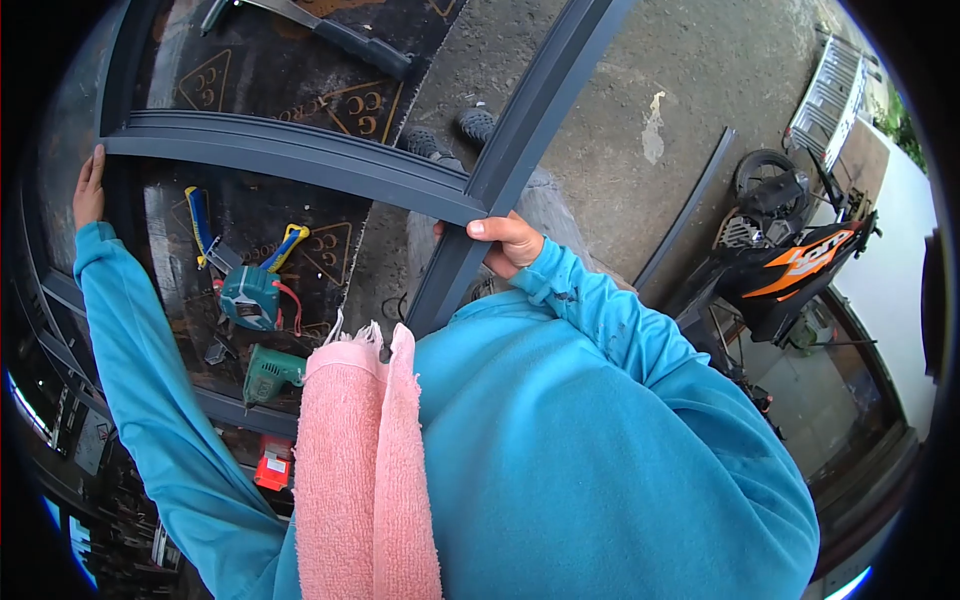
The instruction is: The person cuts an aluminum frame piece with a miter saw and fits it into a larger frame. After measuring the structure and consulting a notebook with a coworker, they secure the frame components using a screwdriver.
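Note:
A dark grey metal frame (300, 150) with crossing bars spans in front of me. My left hand (90, 190) touches its left corner, fingers stretched out along the bar. Near the joint of the cross bar and the long slanting bar, my right hand (508, 243) is wrapped round the metal, thumb on top; its other fingers are partly hidden. Below the cross bar, a dark printed board (330, 215) carries a tool with blue-and-yellow handles (290, 247), a teal tape measure (252, 297) with a red strap, and a green power tool (270, 373), partly behind my towel.
A pink towel (345, 450) hangs from my neck. Above the cross bar lies a long tool with a dark handle (365, 48). Right of me, a black-and-orange motorbike (800, 265), a loose metal strip (685, 210) and an aluminium ladder (828, 100) stand or lie on concrete.

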{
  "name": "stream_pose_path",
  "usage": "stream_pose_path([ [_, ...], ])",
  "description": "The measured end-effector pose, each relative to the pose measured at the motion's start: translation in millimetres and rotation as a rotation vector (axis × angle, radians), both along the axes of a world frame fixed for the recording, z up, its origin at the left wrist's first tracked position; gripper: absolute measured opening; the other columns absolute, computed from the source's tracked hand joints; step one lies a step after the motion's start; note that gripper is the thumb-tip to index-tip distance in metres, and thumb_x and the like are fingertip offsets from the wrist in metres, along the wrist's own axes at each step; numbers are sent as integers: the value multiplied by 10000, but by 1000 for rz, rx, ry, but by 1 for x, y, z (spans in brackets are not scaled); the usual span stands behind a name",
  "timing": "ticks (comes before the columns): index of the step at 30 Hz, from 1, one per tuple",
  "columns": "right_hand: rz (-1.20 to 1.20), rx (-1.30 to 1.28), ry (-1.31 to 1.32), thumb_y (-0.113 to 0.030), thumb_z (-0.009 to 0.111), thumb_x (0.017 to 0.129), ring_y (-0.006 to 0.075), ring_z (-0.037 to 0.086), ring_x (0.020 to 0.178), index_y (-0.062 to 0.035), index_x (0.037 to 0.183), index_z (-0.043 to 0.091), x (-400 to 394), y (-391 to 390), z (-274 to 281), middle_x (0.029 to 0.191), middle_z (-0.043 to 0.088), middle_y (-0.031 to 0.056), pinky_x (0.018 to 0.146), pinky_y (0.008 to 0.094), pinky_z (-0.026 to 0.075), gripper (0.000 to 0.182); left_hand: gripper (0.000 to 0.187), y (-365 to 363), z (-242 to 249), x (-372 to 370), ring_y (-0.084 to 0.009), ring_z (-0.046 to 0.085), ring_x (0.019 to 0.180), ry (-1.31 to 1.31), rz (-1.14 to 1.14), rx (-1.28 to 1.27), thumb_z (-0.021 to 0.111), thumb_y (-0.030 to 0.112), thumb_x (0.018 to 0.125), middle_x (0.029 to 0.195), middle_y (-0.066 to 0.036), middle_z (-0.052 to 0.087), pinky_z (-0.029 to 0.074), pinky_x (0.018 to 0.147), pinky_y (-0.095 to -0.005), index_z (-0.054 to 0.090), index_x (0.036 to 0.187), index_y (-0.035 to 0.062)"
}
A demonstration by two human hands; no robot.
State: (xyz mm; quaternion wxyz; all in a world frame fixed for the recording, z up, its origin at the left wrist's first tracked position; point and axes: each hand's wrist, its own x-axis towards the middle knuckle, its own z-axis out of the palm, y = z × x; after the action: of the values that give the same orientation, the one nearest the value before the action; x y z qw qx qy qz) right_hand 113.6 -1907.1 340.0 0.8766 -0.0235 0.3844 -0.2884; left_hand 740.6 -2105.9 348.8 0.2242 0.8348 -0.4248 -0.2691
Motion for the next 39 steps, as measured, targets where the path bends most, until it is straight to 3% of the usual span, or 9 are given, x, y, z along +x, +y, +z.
stream_pose_path([
  [4, 36, -120, 125, -218, 734, 707, 244, 567, 1047, -19, 1239, 515, 1, 2, 11, 1089, 594, 128, 920, 427, 475, 609, 359, 0, 4, -3, -163, 487, 1209, -113, -72, 46, 516, 225, 934, 1258, -64, 572, 305, 1037, -247, 586, 1282, 170],
  [8, -115, -234, 612, -174, 760, 674, 192, 551, 993, -26, 1152, 536, 36, 11, 15, 1040, 590, 80, 882, 352, 443, 549, 483, 1, -22, 49, -179, 471, 1242, -176, -266, 5, 396, 30, 894, 1328, -84, 522, 286, 1053, -242, 548, 1314, 214],
  [10, -136, -313, 780, -153, 748, 676, 176, 548, 958, -23, 1083, 535, 45, 15, 9, 1011, 592, 73, 850, 347, 441, 478, 379, -1, -24, 57, -176, 493, 1210, -286, -403, -57, 556, 282, 938, 1277, -93, 569, 308, 1042, -257, 589, 1270, 102],
  [13, -114, -301, 926, -147, 748, 674, 176, 554, 948, -20, 1076, 522, 49, 9, 14, 999, 596, 75, 852, 347, 444, 479, 372, -1, -28, 57, -185, 489, 1219, -289, -249, 11, 443, 112, 962, 1306, -81, 544, 304, 1047, -254, 569, 1298, 207],
  [19, 68, -266, 973, -175, 742, 674, 270, 550, 1020, 7, 1235, 383, 44, 8, 19, 1083, 560, 151, 905, 368, 434, 690, 474, -2, -30, 85, -186, 493, 1211, -604, -668, 1, 394, 1, 929, 1289, -64, 549, 309, 1040, -248, 557, 1310, 232],
  [22, 10, -267, 691, -189, 697, 719, 254, 516, 1065, 3, 1238, 392, 30, 9, 19, 1123, 536, 148, 914, 358, 425, 632, 416, 0, -30, 85, -177, 496, 1203, -560, -665, -14, 419, 53, 945, 1277, -58, 557, 318, 1019, -234, 570, 1297, 214],
  [24, -141, -137, 437, -205, 668, 748, 242, 492, 1093, 6, 1240, 397, 25, 9, 17, 1140, 521, 141, 918, 354, 419, 601, 337, 3, -24, 61, -159, 513, 1152, -406, -481, -17, 480, 148, 952, 1229, -55, 581, 327, 990, -218, 595, 1268, 166],
  [30, -116, -227, 467, -185, 650, 779, 182, 575, 906, 10, 1193, 426, 24, 9, 18, 1045, 573, 111, 823, 319, 469, 509, 466, 6, -10, 20, -106, 511, 1004, -113, -183, -68, 631, 398, 890, 1093, -46, 612, 336, 922, -186, 639, 1169, 26],
  [39, -243, -108, 496, -198, 700, 778, 165, 590, 826, 1, 1085, 499, 40, 0, 27, 949, 604, 102, 728, 314, 500, 417, 540, 5, 0, -15, -157, 525, 1109, -82, 10, -42, 622, 473, 873, 1177, -91, 612, 336, 995, -254, 628, 1196, 40],
])
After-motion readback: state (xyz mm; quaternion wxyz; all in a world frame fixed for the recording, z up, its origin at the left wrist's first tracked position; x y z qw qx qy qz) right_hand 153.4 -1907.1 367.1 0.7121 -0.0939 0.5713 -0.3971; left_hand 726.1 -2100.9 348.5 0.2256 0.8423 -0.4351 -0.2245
